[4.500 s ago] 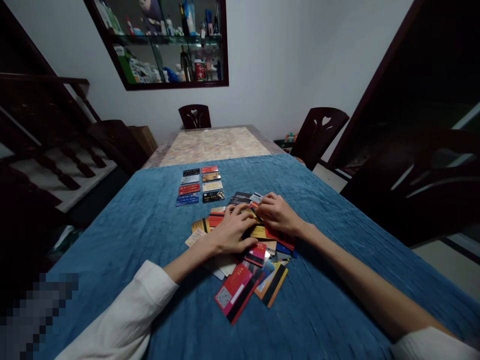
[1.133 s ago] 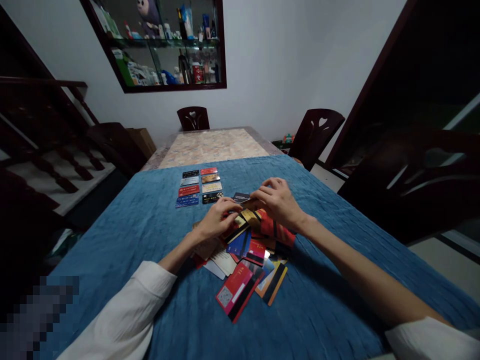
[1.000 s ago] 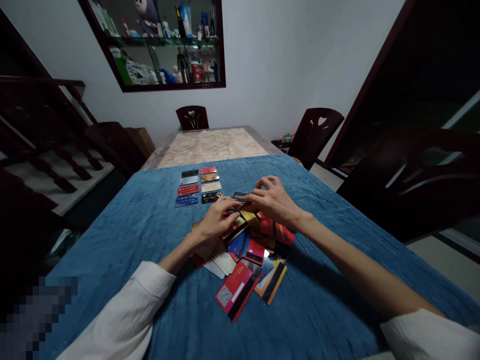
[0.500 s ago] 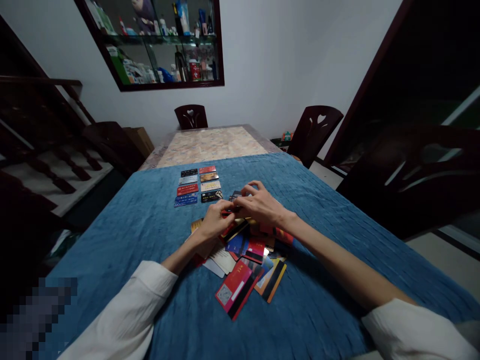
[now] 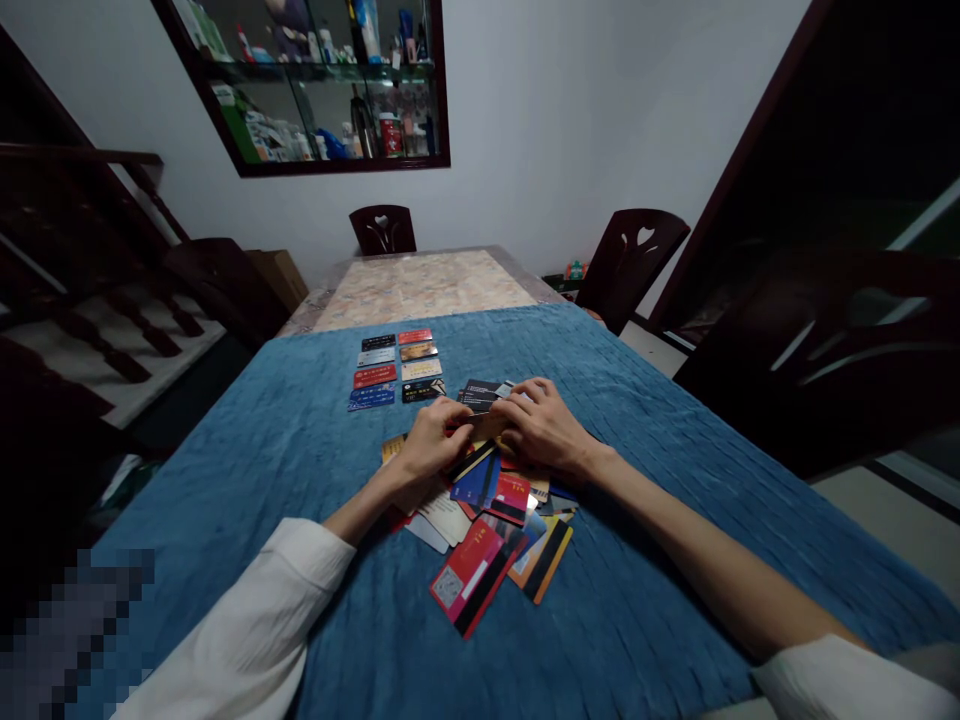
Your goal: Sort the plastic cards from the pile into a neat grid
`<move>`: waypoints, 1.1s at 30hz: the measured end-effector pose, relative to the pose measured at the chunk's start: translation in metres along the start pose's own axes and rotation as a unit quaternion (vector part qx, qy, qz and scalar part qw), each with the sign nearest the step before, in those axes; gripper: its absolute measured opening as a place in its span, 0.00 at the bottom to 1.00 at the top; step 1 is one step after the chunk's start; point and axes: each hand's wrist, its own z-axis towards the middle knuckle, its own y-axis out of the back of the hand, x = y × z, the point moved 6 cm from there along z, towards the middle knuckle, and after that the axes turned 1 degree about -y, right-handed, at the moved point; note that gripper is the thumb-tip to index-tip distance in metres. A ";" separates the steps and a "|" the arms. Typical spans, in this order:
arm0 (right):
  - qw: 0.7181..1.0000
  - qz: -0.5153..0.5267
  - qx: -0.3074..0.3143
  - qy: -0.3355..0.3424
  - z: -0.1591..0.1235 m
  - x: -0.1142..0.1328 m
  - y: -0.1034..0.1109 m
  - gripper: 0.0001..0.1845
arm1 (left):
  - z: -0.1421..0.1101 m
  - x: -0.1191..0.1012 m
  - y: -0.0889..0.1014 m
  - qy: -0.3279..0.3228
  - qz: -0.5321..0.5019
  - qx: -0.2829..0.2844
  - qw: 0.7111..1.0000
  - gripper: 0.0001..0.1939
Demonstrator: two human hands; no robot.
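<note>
Between my two hands a card (image 5: 484, 424) is held nearly edge-on, so its face is hard to make out. My left hand (image 5: 431, 437) pinches its left end, and my right hand (image 5: 541, 424) has its curled fingers at the right end. Just beyond them lies a black card (image 5: 480, 394) with pale print, partly covered by my fingers. Under and in front of my hands spreads a loose pile of cards. In it are a red card (image 5: 469, 570) with a square code, an orange-edged card (image 5: 546, 560) and a blue card (image 5: 475, 486).
Several cards lie in two columns at the far left, among them a blue card (image 5: 372, 397) and a black card (image 5: 423, 390). A blue cloth (image 5: 315, 600) covers the table's near part. Chairs (image 5: 634, 265) stand around it.
My right hand has shifted right and slightly nearer, uncovering more of the black card. The card between my hands now shows. My left hand stays about where it was.
</note>
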 end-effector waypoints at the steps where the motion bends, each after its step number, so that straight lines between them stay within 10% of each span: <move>1: 1.000 -0.003 0.004 -0.004 -0.001 0.000 0.000 0.16 | 0.000 0.000 0.000 -0.001 -0.001 -0.001 1.000 0.07; 33: 0.997 -0.050 -0.052 -0.026 -0.008 -0.001 0.002 0.16 | 0.003 0.007 0.012 0.000 -0.003 -0.035 0.999 0.11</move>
